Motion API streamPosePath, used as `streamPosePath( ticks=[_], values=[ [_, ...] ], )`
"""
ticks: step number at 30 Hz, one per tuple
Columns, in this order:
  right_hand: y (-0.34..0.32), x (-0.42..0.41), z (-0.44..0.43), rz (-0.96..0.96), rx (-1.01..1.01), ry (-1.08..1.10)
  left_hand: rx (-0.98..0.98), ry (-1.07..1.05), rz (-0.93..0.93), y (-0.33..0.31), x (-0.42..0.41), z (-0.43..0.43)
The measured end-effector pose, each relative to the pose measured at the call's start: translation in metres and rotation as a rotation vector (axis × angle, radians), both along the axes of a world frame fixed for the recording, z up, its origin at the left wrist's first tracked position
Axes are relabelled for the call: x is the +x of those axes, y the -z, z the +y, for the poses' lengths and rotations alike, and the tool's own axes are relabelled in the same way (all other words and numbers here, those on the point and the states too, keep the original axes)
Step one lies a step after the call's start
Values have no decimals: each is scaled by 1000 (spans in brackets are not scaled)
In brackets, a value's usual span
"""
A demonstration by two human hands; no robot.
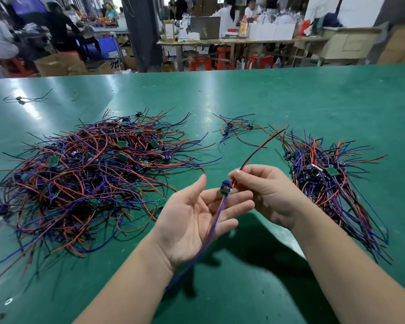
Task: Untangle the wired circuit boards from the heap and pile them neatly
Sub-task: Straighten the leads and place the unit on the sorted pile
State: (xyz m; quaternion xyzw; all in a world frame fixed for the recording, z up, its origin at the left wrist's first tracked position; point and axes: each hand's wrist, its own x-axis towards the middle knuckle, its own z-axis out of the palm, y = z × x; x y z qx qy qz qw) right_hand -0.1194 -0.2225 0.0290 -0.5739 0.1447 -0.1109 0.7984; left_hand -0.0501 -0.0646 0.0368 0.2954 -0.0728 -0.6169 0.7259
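Your right hand [264, 190] pinches the red and black leads of one small wired circuit board [226, 191], holding it over your left hand [197, 213], which lies palm-up, fingers spread, gripping nothing. On the green table mat [290, 94], the aligned pile of sorted boards [325, 181] lies at 3 o'clock. The far larger tangled heap of red, blue and black wired boards [98, 174] lies at 9 o'clock, and a small loose cluster [236, 127] at 12 o'clock, so judge the task well under half done.

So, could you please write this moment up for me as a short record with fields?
Surface: green table mat
Right hand: pinches wired circuit board by its red and black leads
Left hand: open, palm up, under the board's blue wires
Tangled heap: left of the hands
Sorted pile: right of the hands
Small cluster: far centre
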Motion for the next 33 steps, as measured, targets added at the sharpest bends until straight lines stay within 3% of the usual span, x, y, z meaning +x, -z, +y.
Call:
streamPosePath(
  ticks=[3, 8, 11, 20, 26, 33],
  values=[
    [0, 0, -3, 10, 54, -2, -12, 29, -35, 0, -3, -1],
    [7, 1, -3, 65, -80, -65, 350, -204, -589, 15, -6, -9],
    [10, 2, 0, 119, -208, -68, 405, -284, -722, 20, -3, -8],
    [0, -8, -40, 153, -7, 410, 384, 6, -761, 24, -4, -6],
    [3, -9, -44, 119, 108, 431, 411, 50, -792, 27, -4, -4],
    [6, -4, -41, 162, -56, 485, 316, 118, -758, 22, 1, 4]
  ],
)
